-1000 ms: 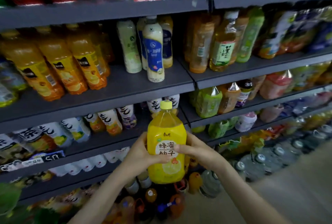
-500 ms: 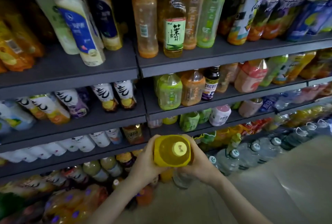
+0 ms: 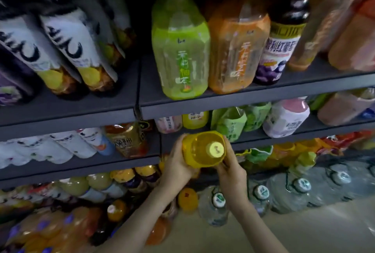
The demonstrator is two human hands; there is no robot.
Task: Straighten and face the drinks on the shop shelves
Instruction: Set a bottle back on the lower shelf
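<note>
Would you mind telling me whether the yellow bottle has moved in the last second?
Yes, downward: the yellow bottle, earlier level with the shelf above, now sits by the shelf edge under the pink-capped bottle.

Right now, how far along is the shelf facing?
Done: the green tea bottle and orange tea bottle stand at the shelf edge, labels out. In hand: left hand and right hand grip the yellow bottle, cap toward the camera, not yet shelved. Left: place it; the white-labelled bottles appear to lean.
</note>
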